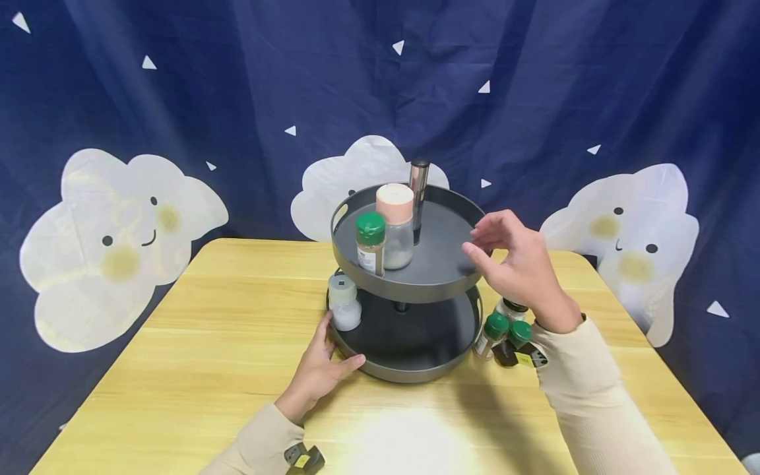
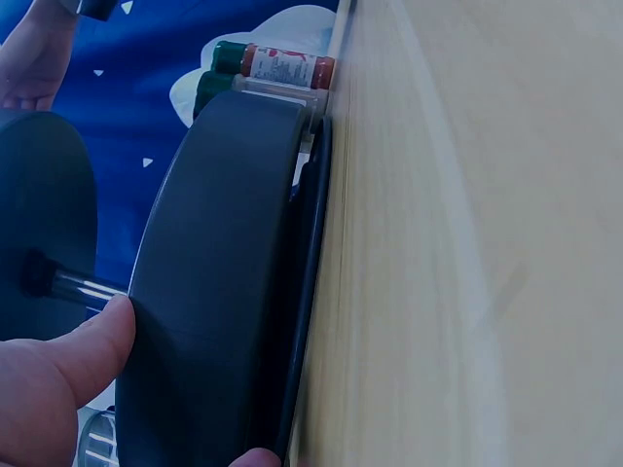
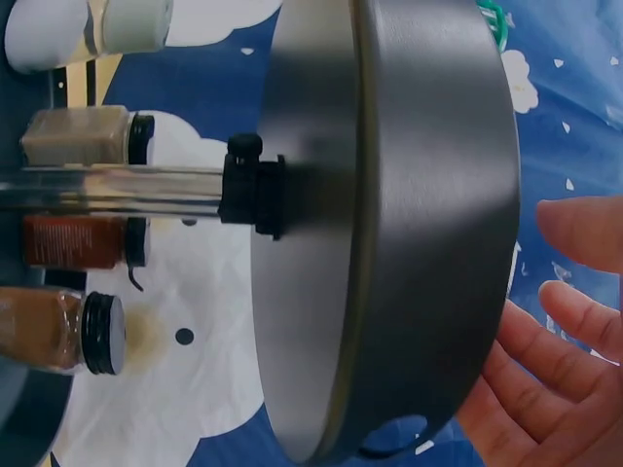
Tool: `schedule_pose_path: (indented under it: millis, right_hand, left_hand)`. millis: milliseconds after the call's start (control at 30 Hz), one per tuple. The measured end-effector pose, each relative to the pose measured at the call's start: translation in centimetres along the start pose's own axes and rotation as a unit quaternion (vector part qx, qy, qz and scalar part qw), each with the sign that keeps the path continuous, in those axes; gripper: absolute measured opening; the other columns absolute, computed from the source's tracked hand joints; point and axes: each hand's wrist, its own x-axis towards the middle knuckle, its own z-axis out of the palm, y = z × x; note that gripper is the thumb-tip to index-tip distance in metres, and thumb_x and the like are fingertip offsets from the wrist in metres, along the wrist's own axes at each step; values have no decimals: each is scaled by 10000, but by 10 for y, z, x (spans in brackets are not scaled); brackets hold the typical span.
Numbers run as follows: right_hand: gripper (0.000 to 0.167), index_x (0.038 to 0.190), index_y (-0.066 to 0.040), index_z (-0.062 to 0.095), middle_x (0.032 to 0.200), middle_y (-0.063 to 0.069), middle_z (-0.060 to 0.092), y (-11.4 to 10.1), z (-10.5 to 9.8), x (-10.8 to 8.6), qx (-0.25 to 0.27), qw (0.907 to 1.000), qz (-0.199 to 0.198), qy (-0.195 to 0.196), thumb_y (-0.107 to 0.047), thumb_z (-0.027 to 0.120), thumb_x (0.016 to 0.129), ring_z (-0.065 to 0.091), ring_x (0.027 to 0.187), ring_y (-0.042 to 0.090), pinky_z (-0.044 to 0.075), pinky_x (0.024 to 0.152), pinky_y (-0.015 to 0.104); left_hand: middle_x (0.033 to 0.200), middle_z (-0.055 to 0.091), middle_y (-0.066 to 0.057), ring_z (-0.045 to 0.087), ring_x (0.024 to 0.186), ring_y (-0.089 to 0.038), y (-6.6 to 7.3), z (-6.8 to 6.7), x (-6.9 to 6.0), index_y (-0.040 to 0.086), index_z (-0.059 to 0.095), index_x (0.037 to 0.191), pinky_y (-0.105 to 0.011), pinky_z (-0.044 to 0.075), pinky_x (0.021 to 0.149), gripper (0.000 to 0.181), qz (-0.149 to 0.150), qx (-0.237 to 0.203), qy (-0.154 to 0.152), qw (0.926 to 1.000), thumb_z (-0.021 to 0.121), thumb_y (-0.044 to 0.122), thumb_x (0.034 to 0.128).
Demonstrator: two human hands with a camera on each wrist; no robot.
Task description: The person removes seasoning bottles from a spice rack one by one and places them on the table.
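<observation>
A black two-tier turntable (image 1: 410, 290) stands on the table. My left hand (image 1: 320, 373) grips its lower tier at the front left, thumb (image 2: 107, 336) on the rim and a fingertip (image 2: 255, 457) low by the base. My right hand (image 1: 519, 264) is at the right edge of the upper tier (image 3: 438, 195), fingers loosely bent, thumb apart from the rim; whether a fingertip touches it I cannot tell. On the upper tier stand a green-capped spice jar (image 1: 371, 244) and a pink-lidded jar (image 1: 396, 227) beside the metal pole (image 1: 418, 191). A white-lidded shaker (image 1: 344, 303) sits on the lower tier.
Several jars, among them a green-capped jar (image 1: 493, 330), stand on the table right of the turntable. Black-lidded spice jars (image 3: 83, 243) show on the lower tier in the right wrist view. A blue curtain (image 1: 255, 79) with clouds hangs behind the wooden table (image 1: 196, 343).
</observation>
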Motion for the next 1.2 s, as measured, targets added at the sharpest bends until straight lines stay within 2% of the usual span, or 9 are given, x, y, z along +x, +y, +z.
schedule_pose_path:
  millis: [300, 400, 633, 833, 1200]
  right_hand:
    - [306, 1001, 30, 561, 890, 130, 690, -5, 6, 6, -88, 9999, 100, -92, -18, 769, 782, 682, 778, 199, 522, 745, 140]
    - [317, 1018, 19, 559, 907, 132, 691, -7, 9, 9, -87, 9997, 92, -198, -46, 771, 793, 685, 789, 190, 542, 742, 189]
    - [331, 1040, 20, 549, 924, 151, 686, -12, 18, 14, 111, 9990, 124, -404, -62, 766, 804, 686, 801, 195, 575, 745, 342]
    - [332, 1069, 22, 559, 935, 166, 680, -16, 25, 19, 232, 9979, 211, -562, -62, 757, 817, 684, 810, 229, 575, 757, 408]
    - [353, 1088, 15, 561, 961, 152, 681, -24, 33, 26, 229, 9967, 369, -691, -80, 763, 815, 684, 828, 231, 571, 769, 402]
  left_hand:
    - [1597, 65, -190, 216, 1396, -451, 1, 0, 3, 123, 108, 1560, -488, 293, 1111, 1091, 82, 54, -32, 9999, 848, 168, 758]
    - [1598, 67, -184, 210, 1403, -440, 1, 1, 3, 115, 106, 1558, -487, 273, 1122, 1092, 60, 87, -19, 9999, 847, 157, 758]
    - [1590, 63, -217, 231, 1382, -471, 1, 1, -1, 129, 109, 1560, -499, 312, 1097, 1088, -21, 84, -3, 10000, 845, 148, 759]
    - [1592, 61, -208, 220, 1390, -460, 1, 0, -2, 128, 108, 1560, -479, 329, 1091, 1089, -2, 53, 12, 10000, 845, 152, 759]
    - [1588, 76, -220, 237, 1383, -465, 0, 1, 1, 106, 112, 1556, -477, 324, 1094, 1093, 7, 145, 44, 9999, 851, 158, 753]
